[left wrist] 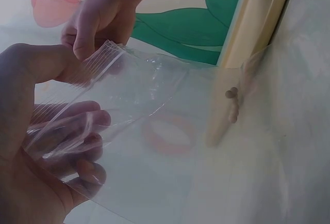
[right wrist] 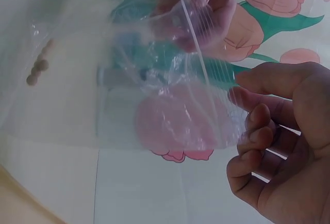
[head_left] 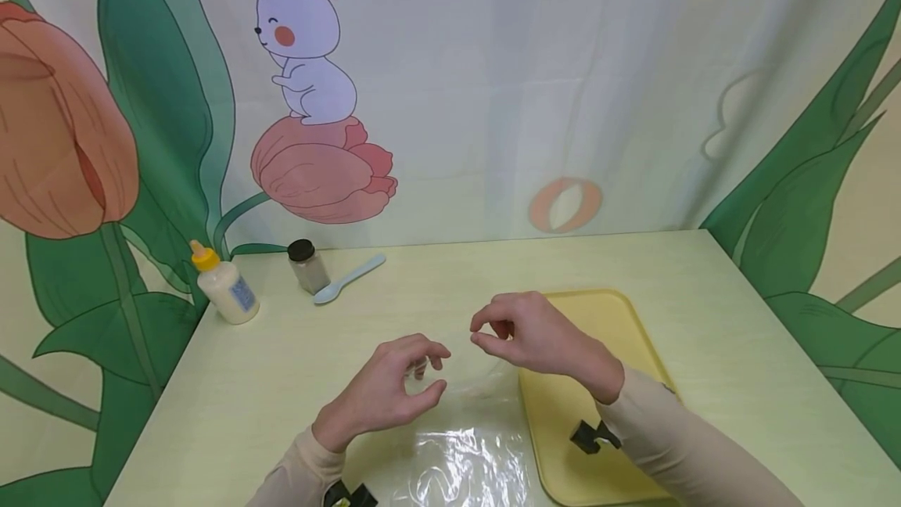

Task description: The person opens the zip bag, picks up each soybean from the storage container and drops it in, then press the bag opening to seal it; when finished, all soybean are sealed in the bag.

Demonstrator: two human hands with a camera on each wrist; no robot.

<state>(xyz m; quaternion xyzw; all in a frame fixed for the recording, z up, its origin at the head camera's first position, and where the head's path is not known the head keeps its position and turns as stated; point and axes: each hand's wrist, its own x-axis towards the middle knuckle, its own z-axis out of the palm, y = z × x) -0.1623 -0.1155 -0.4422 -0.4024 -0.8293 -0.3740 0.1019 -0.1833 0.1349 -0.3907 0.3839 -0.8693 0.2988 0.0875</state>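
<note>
Between both hands a clear zip bag (left wrist: 170, 95) is stretched, its ridged closure strip lying toward the fingers. My left hand (head_left: 387, 386) grips one end of the strip; several of its fingers (left wrist: 93, 146) show through the film in the left wrist view. At the other end, my right hand (head_left: 542, 339) pinches the bag's edge with curled fingers (right wrist: 250, 113). Several small brown balls (right wrist: 38, 69) sit in a short row deep in the bag. In the head view the bag is nearly invisible except for glare on its lower part (head_left: 468, 456).
A yellow tray (head_left: 563, 452) lies under the right forearm. At the back left stand a white glue bottle (head_left: 228, 292) with a yellow cap and a small black-lidded jar (head_left: 310, 268). Beside the jar rests a pale blue spoon (head_left: 352, 278). A printed curtain (head_left: 450, 100) hangs behind the table.
</note>
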